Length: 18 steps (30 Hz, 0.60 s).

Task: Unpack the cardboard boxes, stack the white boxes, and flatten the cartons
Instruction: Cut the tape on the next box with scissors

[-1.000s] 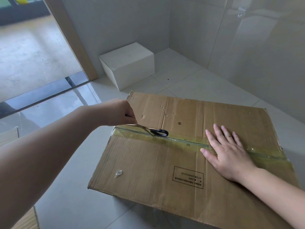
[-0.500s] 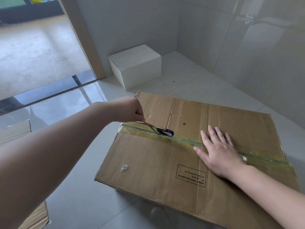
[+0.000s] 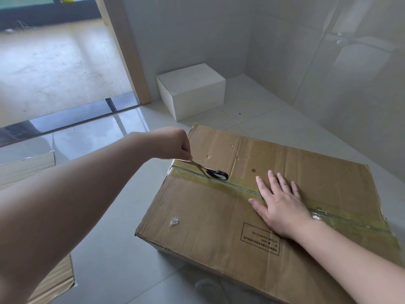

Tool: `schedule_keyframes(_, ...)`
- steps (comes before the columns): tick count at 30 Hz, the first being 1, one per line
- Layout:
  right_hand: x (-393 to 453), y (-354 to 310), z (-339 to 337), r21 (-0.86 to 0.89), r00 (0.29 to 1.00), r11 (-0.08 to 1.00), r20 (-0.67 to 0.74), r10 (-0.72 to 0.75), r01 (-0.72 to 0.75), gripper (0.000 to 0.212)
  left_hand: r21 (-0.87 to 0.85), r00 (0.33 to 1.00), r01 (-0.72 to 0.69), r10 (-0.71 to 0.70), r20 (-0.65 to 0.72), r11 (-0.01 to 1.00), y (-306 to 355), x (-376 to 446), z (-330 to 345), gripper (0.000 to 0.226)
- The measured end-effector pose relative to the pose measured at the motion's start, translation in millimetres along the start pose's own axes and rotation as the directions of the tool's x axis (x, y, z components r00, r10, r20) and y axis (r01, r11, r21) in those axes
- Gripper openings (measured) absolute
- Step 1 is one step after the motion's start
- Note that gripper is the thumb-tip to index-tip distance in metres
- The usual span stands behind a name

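- While the left hand (image 3: 173,143) curls its fingers round the metal end of a pair of scissors (image 3: 206,171), the black handle loop points away from it and lies on the tape seam (image 3: 238,188) near the carton's far-left edge.
- The right hand (image 3: 279,204) lies flat, fingers straight and spread, palm pressing down across the same seam further along; it grasps nothing.
- Both hands work on the large cardboard box (image 3: 210,216), which stands on the tiled floor (image 3: 114,249) in front of the person, its top flaps closed and joined by the yellowish clear tape running across the middle; what it contains cannot be seen.
- A printed black rectangle (image 3: 260,239) sits on the near flap, just beside the right wrist; it holds several lines of small text, upside down to the camera and too small to read.
- A small circled mark (image 3: 253,170) is printed on the far flap, its character unreadable.
- A scrap of clear tape (image 3: 174,221) sticks to the near flap toward its left edge.
- One white box (image 3: 192,91), closed and unmarked, stands on the floor in the corner beyond the carton, against the wall beside the wooden door frame (image 3: 129,62).
- Flat brown cardboard (image 3: 28,170) lies at the left edge of view, partly hidden by the left forearm.
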State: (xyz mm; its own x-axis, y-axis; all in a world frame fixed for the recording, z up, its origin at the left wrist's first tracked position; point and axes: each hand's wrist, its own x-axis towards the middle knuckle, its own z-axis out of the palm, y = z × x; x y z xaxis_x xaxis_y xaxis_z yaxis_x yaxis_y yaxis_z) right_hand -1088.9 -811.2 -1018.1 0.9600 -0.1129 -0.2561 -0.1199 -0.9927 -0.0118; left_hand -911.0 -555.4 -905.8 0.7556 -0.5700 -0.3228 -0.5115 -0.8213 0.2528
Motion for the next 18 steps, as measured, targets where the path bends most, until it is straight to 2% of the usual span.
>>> schedule_keyframes(5, 0.9, 1.0, 6.1, -0.002, 1.0, 1.0, -0.017, 0.004, -0.004, 0.091, -0.034, 0.996, 0.089, -0.09, -0.015, 0.995, -27.9, -8.7, -4.1, 0.015)
schedule_keyframes(13, 0.5, -0.2, 3.5, 0.004, 1.0, 1.0, -0.008, 0.016, -0.016, 0.09, 0.006, 0.998, 0.057, -0.056, -0.04, 0.998, -21.0, -7.2, -6.1, 0.018)
schedule_keyframes(18, 3.9, -12.2, -3.8, 0.055, 0.999, 0.998, 0.01, 0.044, -0.044, 0.078, 0.017, 0.997, 0.063, -0.062, -0.045, 0.998, -19.3, -4.5, -5.4, 0.021)
